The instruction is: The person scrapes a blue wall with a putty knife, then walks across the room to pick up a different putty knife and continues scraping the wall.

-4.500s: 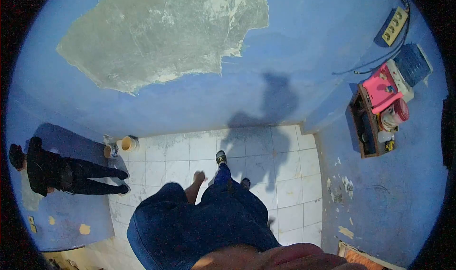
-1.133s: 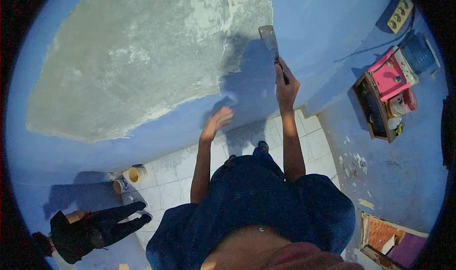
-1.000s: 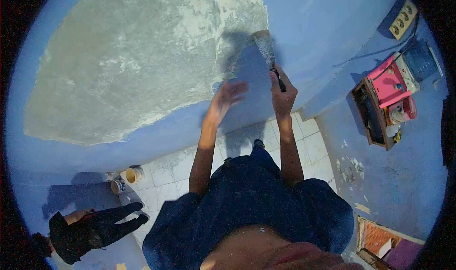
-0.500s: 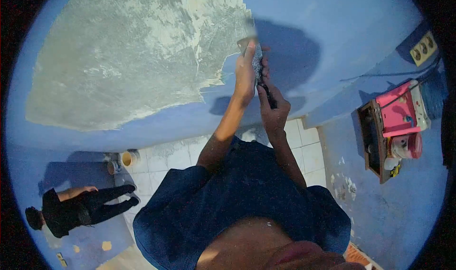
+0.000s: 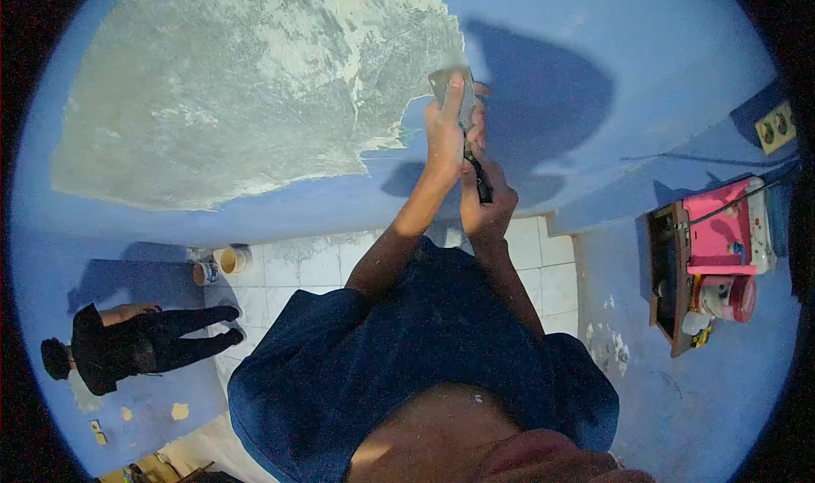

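Both of my hands are on one scraper (image 5: 467, 101), a flat grey blade with a dark handle, held up against the wall. My left hand (image 5: 447, 135) grips the blade part, its thumb laid along the face. Lower and to the right, my right hand (image 5: 490, 201) is closed round the black handle. The scraper's top end is blurred and lies near the jagged right edge of a bare grey patch (image 5: 229, 101) in the blue paint (image 5: 543, 143). Shadows of my hands and head fall on the wall to the right.
A person (image 5: 127, 347) in dark clothes stands at the left. Two buckets (image 5: 231, 261) (image 5: 205, 272) are by the wall on the white tiled floor (image 5: 323, 266). At right are a wooden shelf (image 5: 671, 279) with a pink item (image 5: 717, 228) and jar (image 5: 728, 298), plus a socket (image 5: 776, 128).
The view has shifted slightly, and the shelf and socket sit lower in it. The scraper remains in both hands near the patch's edge, its blade now turned more toward me.
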